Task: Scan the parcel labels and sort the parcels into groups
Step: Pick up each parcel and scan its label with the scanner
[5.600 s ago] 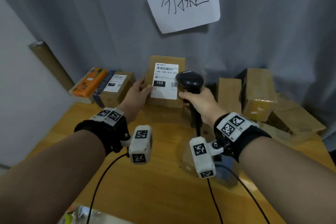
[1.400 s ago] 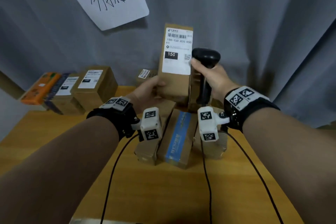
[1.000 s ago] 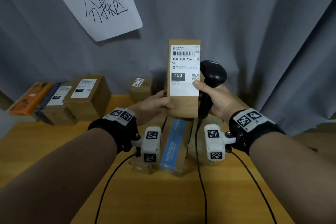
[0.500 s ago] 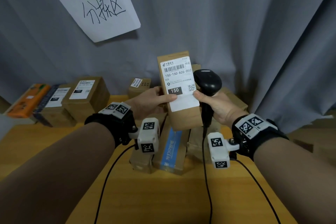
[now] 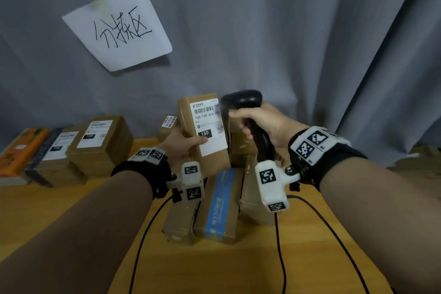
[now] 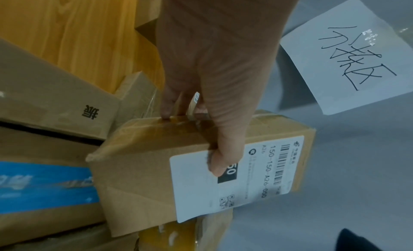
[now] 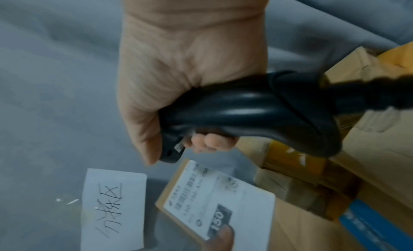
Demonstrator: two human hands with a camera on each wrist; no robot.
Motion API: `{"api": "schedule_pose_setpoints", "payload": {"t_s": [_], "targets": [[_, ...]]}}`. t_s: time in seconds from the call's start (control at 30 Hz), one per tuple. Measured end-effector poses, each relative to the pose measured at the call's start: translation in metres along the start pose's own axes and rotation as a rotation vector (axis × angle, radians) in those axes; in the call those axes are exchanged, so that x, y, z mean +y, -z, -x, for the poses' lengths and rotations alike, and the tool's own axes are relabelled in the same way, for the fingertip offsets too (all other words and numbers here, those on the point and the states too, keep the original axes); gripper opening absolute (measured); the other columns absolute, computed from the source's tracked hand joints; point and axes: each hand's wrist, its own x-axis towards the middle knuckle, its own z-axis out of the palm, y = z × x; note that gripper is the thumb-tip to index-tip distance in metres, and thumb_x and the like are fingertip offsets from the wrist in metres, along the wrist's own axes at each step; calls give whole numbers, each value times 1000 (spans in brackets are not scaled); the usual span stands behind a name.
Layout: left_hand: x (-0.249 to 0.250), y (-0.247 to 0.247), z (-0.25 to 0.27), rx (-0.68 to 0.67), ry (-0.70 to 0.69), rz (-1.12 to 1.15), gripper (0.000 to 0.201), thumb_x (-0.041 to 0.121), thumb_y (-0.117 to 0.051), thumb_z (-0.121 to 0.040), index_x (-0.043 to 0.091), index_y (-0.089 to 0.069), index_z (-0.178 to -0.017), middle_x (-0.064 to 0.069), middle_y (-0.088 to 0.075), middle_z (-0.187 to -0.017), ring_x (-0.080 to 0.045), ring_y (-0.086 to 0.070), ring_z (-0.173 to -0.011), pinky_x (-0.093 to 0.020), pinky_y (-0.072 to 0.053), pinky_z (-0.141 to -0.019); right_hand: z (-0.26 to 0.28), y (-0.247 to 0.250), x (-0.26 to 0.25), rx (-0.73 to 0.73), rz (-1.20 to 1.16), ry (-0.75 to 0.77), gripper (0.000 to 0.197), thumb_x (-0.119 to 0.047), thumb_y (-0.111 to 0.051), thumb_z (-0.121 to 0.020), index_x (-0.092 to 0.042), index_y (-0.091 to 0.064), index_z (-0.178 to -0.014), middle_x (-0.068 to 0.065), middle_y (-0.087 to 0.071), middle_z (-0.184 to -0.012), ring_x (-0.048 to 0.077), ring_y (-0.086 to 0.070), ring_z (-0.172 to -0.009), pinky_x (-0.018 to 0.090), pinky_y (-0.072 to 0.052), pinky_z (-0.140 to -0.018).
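Observation:
My left hand [image 5: 183,145] grips a brown cardboard parcel [image 5: 202,131] upright above the table, thumb on its white label [image 6: 241,177] beside the black "150" block. The label [image 5: 208,124] reads 150-150-A26-050 and faces me. My right hand [image 5: 260,124] is wrapped round the handle of a black barcode scanner [image 5: 241,100], whose head sits just right of the parcel's top. In the right wrist view the scanner [image 7: 250,113] fills the fist and the labelled parcel [image 7: 214,200] lies below it.
A pile of boxes, one with a blue stripe [image 5: 219,205], lies under my hands on the wooden table [image 5: 71,203]. Sorted labelled parcels [image 5: 100,143] and an orange box [image 5: 19,150] stand at the left. A handwritten paper sign [image 5: 119,26] hangs on the grey curtain. Cables [image 5: 281,258] trail toward me.
The parcel has come down from its raised height and tilted left. My right hand has let go of the parcel's edge and drawn the scanner slightly right and up.

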Motion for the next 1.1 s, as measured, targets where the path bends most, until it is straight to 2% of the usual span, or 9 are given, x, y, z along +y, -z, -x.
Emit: {"api": "schedule_pose_setpoints", "payload": {"t_s": [0.07,0.13,0.23,0.33,0.37,0.47,0.67,0.8,1.1], "targets": [[1,-3,-3,-16,1,5,37,26,-78,-79,24,-65,-113,-1,-72,-112,-19,-69,-93,-38,-56,-83,0,-1,-6,-39,-44,20,18,-19,-69,-87,-7,-60,-78,4,-53,-61,13,-46,-47,24,-39,-47],[0,-5,-6,-31,-4,2,45,31,-79,-75,21,-65,-117,-2,-72,-112,-13,-68,-79,-30,-54,-71,1,-2,-5,-43,-66,34,16,-18,-69,-87,-7,-60,-81,4,-53,-60,14,-46,-46,24,-39,-45],[-4,-8,-8,-23,-6,26,54,33,-81,-71,21,-64,-120,-1,-72,-113,-15,-71,-89,-32,-57,-73,0,-3,5,9,-38,51,14,-14,-71,-84,-4,-61,-86,3,-52,-57,16,-48,-47,26,-40,-45],[-7,-12,-6,0,-15,54,44,25,-76,-81,19,-62,-122,-3,-71,-114,-8,-65,-72,-22,-54,-58,2,-4,16,57,5,61,9,-10,-70,-84,-5,-62,-82,6,-55,-60,16,-51,-47,26,-45,-47],[-8,-12,-6,9,-11,54,44,25,-75,-82,19,-62,-123,-2,-71,-114,-9,-64,-73,-21,-54,-55,3,-3,19,64,7,68,8,-10,-68,-84,-5,-62,-81,6,-55,-60,15,-51,-47,26,-46,-47],[-7,-12,-6,45,8,45,45,28,-75,-82,20,-62,-124,1,-71,-114,-13,-67,-88,-23,-52,-59,4,-2,27,67,16,92,11,-8,-65,-86,-6,-62,-76,6,-55,-59,15,-50,-46,25,-45,-46],[-8,-12,-10,94,23,18,50,31,-77,-79,22,-60,-125,4,-68,-115,-15,-65,-98,-32,-54,-73,5,4,31,17,14,101,14,-3,-61,-87,-5,-61,-73,7,-54,-58,15,-48,-45,26,-43,-46],[-12,-12,-14,149,67,20,59,35,-80,-75,18,-58,-127,1,-68,-117,-22,-64,-105,-45,-54,-90,4,7,32,-2,63,99,17,-2,-61,-86,-5,-61,-70,7,-56,-58,16,-49,-46,28,-43,-48],[-11,-17,-16,165,86,41,62,37,-81,-73,16,-59,-126,1,-68,-116,-21,-64,-104,-44,-54,-90,2,8,43,-14,49,112,21,-1,-60,-86,-4,-60,-66,3,-55,-49,16,-48,-42,28,-43,-49]]}}
